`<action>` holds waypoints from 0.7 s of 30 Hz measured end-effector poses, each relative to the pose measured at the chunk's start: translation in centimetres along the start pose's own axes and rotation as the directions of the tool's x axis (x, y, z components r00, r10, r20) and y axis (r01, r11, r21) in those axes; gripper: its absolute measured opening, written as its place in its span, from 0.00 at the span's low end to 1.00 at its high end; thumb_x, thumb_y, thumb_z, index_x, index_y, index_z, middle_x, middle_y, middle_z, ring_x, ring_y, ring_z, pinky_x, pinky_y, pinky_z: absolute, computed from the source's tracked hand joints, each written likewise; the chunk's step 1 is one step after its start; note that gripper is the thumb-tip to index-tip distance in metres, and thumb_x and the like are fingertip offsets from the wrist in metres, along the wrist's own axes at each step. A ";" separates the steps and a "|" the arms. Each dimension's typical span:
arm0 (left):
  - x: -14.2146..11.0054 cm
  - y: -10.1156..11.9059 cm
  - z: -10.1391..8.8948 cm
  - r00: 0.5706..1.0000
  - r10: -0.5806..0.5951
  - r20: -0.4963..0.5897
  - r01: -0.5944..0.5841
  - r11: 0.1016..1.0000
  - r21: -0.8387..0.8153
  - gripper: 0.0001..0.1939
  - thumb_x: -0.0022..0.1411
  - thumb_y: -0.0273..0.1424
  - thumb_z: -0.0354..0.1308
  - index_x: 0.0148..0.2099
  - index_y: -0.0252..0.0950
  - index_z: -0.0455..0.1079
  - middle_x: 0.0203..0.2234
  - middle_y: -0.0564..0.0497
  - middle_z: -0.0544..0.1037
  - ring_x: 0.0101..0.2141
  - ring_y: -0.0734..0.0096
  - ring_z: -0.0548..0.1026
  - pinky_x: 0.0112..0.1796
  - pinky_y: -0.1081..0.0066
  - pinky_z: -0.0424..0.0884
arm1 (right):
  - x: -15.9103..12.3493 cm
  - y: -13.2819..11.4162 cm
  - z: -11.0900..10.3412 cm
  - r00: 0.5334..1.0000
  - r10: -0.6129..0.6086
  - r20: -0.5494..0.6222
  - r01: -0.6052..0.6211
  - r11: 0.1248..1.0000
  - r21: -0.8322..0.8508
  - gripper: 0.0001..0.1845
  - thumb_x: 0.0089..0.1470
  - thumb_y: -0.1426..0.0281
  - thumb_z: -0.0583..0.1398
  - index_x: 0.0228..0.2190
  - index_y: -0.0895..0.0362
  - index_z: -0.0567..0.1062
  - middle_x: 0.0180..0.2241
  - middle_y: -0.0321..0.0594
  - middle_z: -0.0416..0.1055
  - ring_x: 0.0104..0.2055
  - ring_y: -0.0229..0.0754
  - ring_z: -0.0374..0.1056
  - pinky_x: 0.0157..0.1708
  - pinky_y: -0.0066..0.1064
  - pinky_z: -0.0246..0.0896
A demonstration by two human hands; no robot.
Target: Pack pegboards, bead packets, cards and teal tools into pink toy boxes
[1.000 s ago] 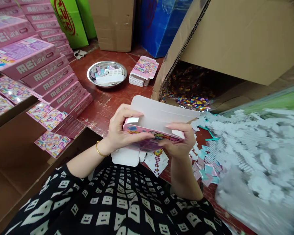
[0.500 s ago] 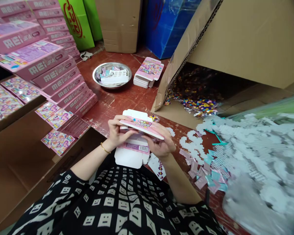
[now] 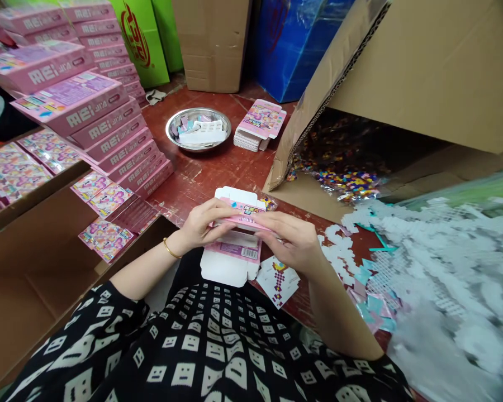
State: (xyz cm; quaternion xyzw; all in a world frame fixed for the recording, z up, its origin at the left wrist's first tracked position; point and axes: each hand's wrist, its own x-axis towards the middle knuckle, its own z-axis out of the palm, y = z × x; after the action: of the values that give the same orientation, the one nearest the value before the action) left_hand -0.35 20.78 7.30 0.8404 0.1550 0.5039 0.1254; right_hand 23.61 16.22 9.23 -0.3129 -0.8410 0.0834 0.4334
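Between my two hands is a small pink printed carton (image 3: 248, 218), its long narrow side facing up. My left hand (image 3: 203, 222) pinches its left end with thumb and fingers. Over the other end my right hand (image 3: 292, 240) is closed, fingers along the top and thumb below. Beneath it lies another carton with white flaps (image 3: 224, 269) and a barcode on its pink side, partly hidden by the hands. A white card (image 3: 278, 282) with a pixelated sword picture rests beside it. Just behind the held carton a small bag of coloured pieces (image 3: 269, 203) peeks out.
Stacked pink boxes (image 3: 109, 139) rise at the left, above a cardboard box (image 3: 37, 290) with printed cartons. A metal bowl (image 3: 174, 139) of packets and a stack of flat cartons (image 3: 260, 120) stand farther back. At right are a large open cardboard box (image 3: 423, 72) and white plastic pieces (image 3: 452, 290).
The held carton's large white flap stood up a second ago and is now folded down. Both hands have tilted the carton so its printed narrow side faces up.
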 end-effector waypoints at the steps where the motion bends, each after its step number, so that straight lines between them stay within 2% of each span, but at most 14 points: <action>1: -0.1 0.0 0.1 1.000 0.000 -0.015 0.000 1.000 -0.006 0.16 0.68 0.28 0.57 0.57 0.40 0.70 0.40 0.48 0.80 0.39 0.72 0.78 0.39 0.70 0.77 | 0.1 0.1 -0.1 1.000 0.007 0.016 -0.008 1.000 0.029 0.20 0.61 0.73 0.61 0.54 0.51 0.74 0.47 0.40 0.80 0.49 0.41 0.76 0.49 0.37 0.75; 4: -1.0 -0.7 0.5 1.000 -0.003 -0.015 0.003 1.000 -0.005 0.11 0.70 0.31 0.55 0.53 0.40 0.72 0.45 0.45 0.77 0.45 0.67 0.78 0.42 0.66 0.78 | 0.0 1.0 0.0 0.996 -0.004 0.087 -0.001 0.999 0.055 0.20 0.65 0.71 0.56 0.57 0.52 0.73 0.52 0.45 0.76 0.54 0.43 0.73 0.52 0.40 0.73; 7: -1.9 -1.7 1.2 1.000 -0.018 -0.019 0.018 1.000 -0.003 0.10 0.69 0.34 0.57 0.51 0.41 0.71 0.48 0.43 0.75 0.48 0.63 0.77 0.43 0.61 0.77 | -0.9 2.4 0.6 0.991 -0.036 0.128 0.033 0.999 0.019 0.24 0.65 0.62 0.57 0.60 0.49 0.69 0.58 0.47 0.71 0.59 0.48 0.69 0.54 0.47 0.71; 9: -2.1 -2.1 1.7 0.999 -0.027 -0.029 0.027 1.000 0.005 0.12 0.66 0.34 0.61 0.51 0.41 0.70 0.47 0.44 0.75 0.48 0.63 0.76 0.44 0.59 0.76 | -1.6 3.0 1.3 0.996 -0.034 0.086 0.036 0.999 -0.027 0.28 0.61 0.60 0.62 0.62 0.46 0.67 0.61 0.46 0.67 0.61 0.51 0.67 0.56 0.50 0.69; 13: -1.5 -2.0 2.1 0.999 -0.050 -0.022 0.050 0.999 0.007 0.13 0.64 0.35 0.64 0.49 0.42 0.69 0.47 0.45 0.74 0.48 0.63 0.75 0.45 0.58 0.75 | -2.6 3.4 2.5 0.999 0.004 -0.035 -0.007 0.997 -0.073 0.33 0.60 0.69 0.63 0.63 0.38 0.63 0.63 0.42 0.62 0.62 0.50 0.65 0.57 0.49 0.68; 15: -1.1 -1.4 1.8 0.991 -0.090 -0.102 0.091 0.996 0.011 0.11 0.64 0.35 0.64 0.47 0.41 0.69 0.46 0.47 0.75 0.47 0.64 0.75 0.46 0.60 0.74 | -3.1 3.1 2.9 0.991 0.089 -0.103 -0.095 0.994 -0.061 0.41 0.56 0.64 0.66 0.65 0.38 0.57 0.65 0.43 0.58 0.65 0.54 0.60 0.59 0.53 0.65; 16: -1.0 -1.1 1.6 0.973 -0.119 -0.200 0.121 0.993 0.000 0.10 0.64 0.35 0.64 0.46 0.41 0.69 0.45 0.48 0.75 0.47 0.65 0.75 0.47 0.61 0.73 | -3.4 2.9 3.1 0.975 0.159 -0.157 -0.168 0.985 -0.041 0.47 0.53 0.60 0.69 0.67 0.41 0.52 0.67 0.46 0.54 0.67 0.56 0.57 0.61 0.55 0.62; 17: -1.0 -0.8 1.3 0.930 -0.155 -0.334 0.153 0.988 -0.035 0.10 0.65 0.36 0.63 0.46 0.41 0.69 0.45 0.49 0.75 0.47 0.67 0.75 0.48 0.62 0.72 | -3.9 2.6 3.2 0.947 0.243 -0.211 -0.249 0.969 0.000 0.54 0.49 0.55 0.70 0.68 0.44 0.49 0.68 0.50 0.51 0.68 0.58 0.55 0.62 0.57 0.60; 18: -1.2 -0.5 1.1 0.857 -0.203 -0.474 0.179 0.979 -0.096 0.10 0.66 0.37 0.62 0.47 0.41 0.68 0.45 0.50 0.76 0.47 0.69 0.75 0.49 0.64 0.71 | -4.4 2.3 3.5 0.910 0.329 -0.251 -0.322 0.944 0.069 0.59 0.45 0.51 0.71 0.68 0.48 0.48 0.68 0.52 0.51 0.68 0.59 0.55 0.63 0.57 0.60; 19: -1.4 -0.3 0.9 0.770 -0.270 -0.578 0.202 0.963 -0.180 0.10 0.67 0.38 0.60 0.47 0.42 0.67 0.45 0.51 0.76 0.47 0.71 0.75 0.49 0.66 0.71 | -5.0 1.9 3.7 0.870 0.411 -0.272 -0.378 0.911 0.166 0.58 0.43 0.49 0.71 0.67 0.50 0.51 0.66 0.54 0.55 0.65 0.59 0.59 0.61 0.56 0.62; 20: -1.8 0.0 0.7 0.698 -0.353 -0.623 0.231 0.934 -0.271 0.10 0.69 0.39 0.58 0.48 0.42 0.66 0.45 0.52 0.76 0.46 0.73 0.75 0.50 0.67 0.71 | -5.5 1.5 3.9 0.827 0.489 -0.279 -0.415 0.864 0.284 0.53 0.44 0.47 0.70 0.64 0.50 0.57 0.62 0.52 0.61 0.61 0.57 0.65 0.57 0.54 0.66; 21: -2.2 0.2 0.5 0.662 -0.436 -0.609 0.273 0.898 -0.345 0.10 0.70 0.40 0.56 0.49 0.42 0.65 0.45 0.52 0.76 0.46 0.73 0.76 0.50 0.66 0.71 | -6.1 1.0 4.0 0.780 0.561 -0.276 -0.433 0.803 0.409 0.43 0.47 0.47 0.68 0.59 0.50 0.65 0.56 0.49 0.69 0.54 0.53 0.71 0.52 0.51 0.71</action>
State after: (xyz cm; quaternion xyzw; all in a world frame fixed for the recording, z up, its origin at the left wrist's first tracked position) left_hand -0.87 19.76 5.35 0.5338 0.2933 0.7524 0.2508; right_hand 23.55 13.93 2.27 -0.4612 -0.5991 0.2698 0.5964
